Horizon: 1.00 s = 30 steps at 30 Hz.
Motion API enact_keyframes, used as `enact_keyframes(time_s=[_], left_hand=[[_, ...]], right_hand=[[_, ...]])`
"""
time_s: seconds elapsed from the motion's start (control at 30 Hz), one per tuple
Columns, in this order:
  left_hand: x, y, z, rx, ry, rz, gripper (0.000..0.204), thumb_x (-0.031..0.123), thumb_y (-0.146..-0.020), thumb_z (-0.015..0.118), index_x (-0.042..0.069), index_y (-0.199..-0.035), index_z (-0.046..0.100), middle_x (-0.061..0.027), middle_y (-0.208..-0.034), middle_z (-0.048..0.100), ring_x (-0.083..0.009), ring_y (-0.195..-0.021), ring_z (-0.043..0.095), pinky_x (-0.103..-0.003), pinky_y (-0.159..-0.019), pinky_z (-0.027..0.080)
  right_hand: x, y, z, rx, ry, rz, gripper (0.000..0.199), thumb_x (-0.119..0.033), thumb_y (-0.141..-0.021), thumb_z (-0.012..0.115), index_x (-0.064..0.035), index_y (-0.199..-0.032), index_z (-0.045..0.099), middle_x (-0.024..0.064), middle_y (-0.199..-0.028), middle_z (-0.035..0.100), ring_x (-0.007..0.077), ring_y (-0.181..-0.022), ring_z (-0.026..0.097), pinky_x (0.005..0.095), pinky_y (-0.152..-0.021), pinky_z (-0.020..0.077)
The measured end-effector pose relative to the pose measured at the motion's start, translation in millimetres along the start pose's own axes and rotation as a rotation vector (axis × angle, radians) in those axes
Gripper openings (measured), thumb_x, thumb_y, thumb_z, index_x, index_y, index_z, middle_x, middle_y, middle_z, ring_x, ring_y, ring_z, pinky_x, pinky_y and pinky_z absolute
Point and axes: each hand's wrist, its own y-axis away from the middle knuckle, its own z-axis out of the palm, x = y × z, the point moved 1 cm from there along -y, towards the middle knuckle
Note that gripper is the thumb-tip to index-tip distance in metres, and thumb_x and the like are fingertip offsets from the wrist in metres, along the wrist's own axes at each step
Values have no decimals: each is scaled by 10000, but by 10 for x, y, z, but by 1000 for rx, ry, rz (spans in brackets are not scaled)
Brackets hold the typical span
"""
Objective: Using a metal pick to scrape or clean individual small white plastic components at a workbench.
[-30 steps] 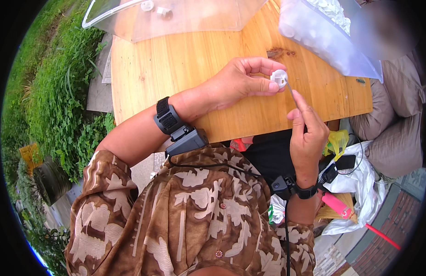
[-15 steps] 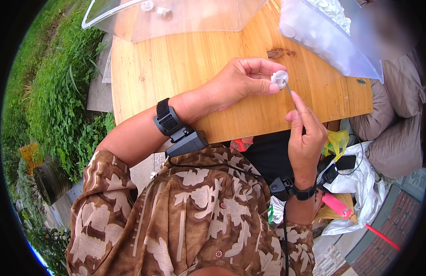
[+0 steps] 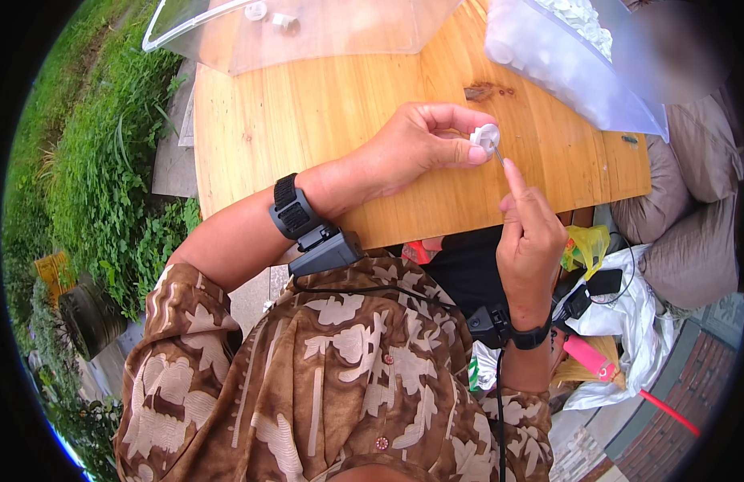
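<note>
Between the thumb and fingers of my left hand (image 3: pixel 436 138) is a small round white plastic part (image 3: pixel 485 138), held above the wooden table (image 3: pixel 324 104). My right hand (image 3: pixel 533 229) grips a thin metal tool (image 3: pixel 500 154), with the index finger stretched along it. Its tip meets the lower right side of the white part. Most of the tool is hidden inside the right hand, so its exact kind does not show.
A clear plastic bin (image 3: pixel 332 36) with a few small white parts stands at the far left of the table. At the far right, a translucent bin (image 3: pixel 549 80) holds many white pieces. Grey-brown cushions (image 3: pixel 685 225) and a yellow bag (image 3: pixel 587 249) lie to the right.
My right hand has shifted slightly left, and its index finger now points more upward along the tool. The white part has turned a little in my left hand.
</note>
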Motion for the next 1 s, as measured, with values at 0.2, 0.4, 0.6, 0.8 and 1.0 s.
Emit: enact_keyframes(time_s=[0.2,0.4,0.6,0.8,1.0], left_hand=[[-21,-10,8,28,-45,26,381,32,-833,705,-10,-1194,590,-77,-1059,667,-136,-961,644,-279,-881,523],[-20,1,10,36,-40,24,373,43,-833,710,-4,-1187,600,-69,-1057,666,-122,-947,638,-272,-873,523],[-46,-10,3,31,-15,23,356,47,-843,700,-5,-1182,605,-68,-1064,661,-125,-955,631,-283,-897,517],[13,-4,34,-8,31,2,381,39,-855,681,-5,-1218,573,-84,-1106,646,-152,-997,632,-308,-927,514],[32,-4,34,-15,4,14,399,22,-853,678,-5,-1230,552,-95,-1106,647,-171,-1031,631,-309,-929,515]], right_hand=[[-2,4,47,12,-101,23,469,97,-800,498,-34,-1241,589,139,-741,570,272,-653,609,368,-606,486],[39,16,61,-42,-291,163,433,76,-819,512,-33,-1228,602,126,-712,564,250,-641,600,340,-593,476],[-17,-7,82,-19,-192,38,348,54,-869,505,-14,-1188,627,113,-698,601,199,-602,596,307,-587,469],[13,22,34,24,-285,130,340,51,-878,505,-11,-1191,624,114,-709,604,193,-620,601,303,-584,466],[18,-15,-8,25,-203,120,342,50,-878,510,-14,-1194,622,114,-707,599,200,-622,600,304,-582,464]])
